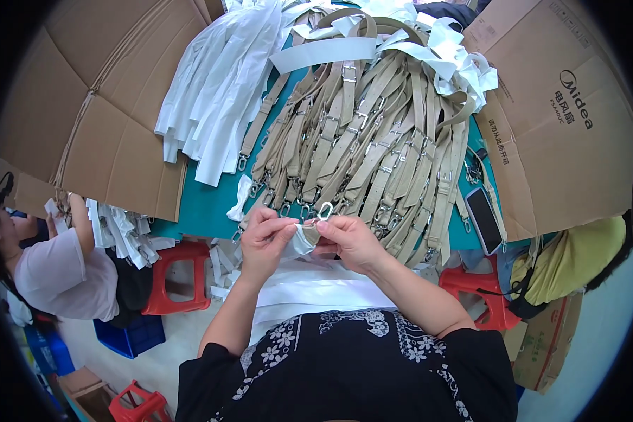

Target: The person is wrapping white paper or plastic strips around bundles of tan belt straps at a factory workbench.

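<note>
Pinching a white wrapping [302,244], the left hand [266,238] is facing the right hand [353,243], which is grasping a strap end [311,231] below its clasp [323,216]. Beige straps [373,144] are lying beyond.

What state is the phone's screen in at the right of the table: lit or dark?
Dark: the phone lies face up, its screen black with no display visible. Whether it is powered off, I cannot tell.

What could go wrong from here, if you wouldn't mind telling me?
The beige straps overlap closely, so their metal clasps could snag on one another. The phone lies by the near edge of the table and might get knocked off. The white wrapping between the left hand and right hand could slip or tear.
</note>
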The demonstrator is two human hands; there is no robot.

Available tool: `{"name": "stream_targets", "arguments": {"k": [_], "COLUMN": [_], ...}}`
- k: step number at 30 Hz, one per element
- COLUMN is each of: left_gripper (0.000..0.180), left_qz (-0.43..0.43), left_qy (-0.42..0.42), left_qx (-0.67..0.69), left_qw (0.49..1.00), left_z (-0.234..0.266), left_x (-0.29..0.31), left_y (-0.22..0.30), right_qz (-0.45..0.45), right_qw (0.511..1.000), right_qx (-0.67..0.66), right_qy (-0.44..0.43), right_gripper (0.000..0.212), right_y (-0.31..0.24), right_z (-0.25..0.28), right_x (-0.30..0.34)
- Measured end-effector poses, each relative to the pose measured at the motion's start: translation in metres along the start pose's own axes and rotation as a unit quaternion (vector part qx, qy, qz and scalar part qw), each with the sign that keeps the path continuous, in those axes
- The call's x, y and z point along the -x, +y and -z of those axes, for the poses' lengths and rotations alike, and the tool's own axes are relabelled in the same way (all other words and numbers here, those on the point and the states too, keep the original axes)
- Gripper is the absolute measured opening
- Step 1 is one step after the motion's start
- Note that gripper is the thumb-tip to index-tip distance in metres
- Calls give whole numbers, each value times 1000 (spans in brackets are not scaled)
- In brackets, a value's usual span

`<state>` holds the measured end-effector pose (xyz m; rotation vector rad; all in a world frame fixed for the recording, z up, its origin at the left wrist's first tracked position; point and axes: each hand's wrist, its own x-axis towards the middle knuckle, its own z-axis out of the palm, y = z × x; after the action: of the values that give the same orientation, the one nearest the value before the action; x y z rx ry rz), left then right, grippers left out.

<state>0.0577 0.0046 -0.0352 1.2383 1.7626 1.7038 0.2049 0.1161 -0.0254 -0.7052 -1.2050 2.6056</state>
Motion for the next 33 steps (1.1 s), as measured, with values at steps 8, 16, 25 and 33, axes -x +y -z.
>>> {"name": "stream_targets", "arguments": {"k": [8, 16, 25, 33], "left_gripper": [46, 37, 37, 14], "left_qz": [97, 216, 239, -81], "left_qy": [-411, -518, -526, 32], "left_qx": [-239, -163, -342, -423], "left_qw": [874, 812, 741, 902], "left_z": [83, 83, 71, 63], "left_x": [25, 48, 87, 1], "left_y": [-35, 21, 12, -27], "right_qz": [117, 226, -200, -71], "right_qw": [968, 840, 645, 828], "right_qx": [-198, -240, 237, 411], "right_qy": [99, 431, 699, 375], "right_gripper": [30, 28, 31, 27], "right_y": [-31, 19, 147, 3], "right_z": [48, 262, 360, 212], "right_x": [96, 314, 353, 231]}}
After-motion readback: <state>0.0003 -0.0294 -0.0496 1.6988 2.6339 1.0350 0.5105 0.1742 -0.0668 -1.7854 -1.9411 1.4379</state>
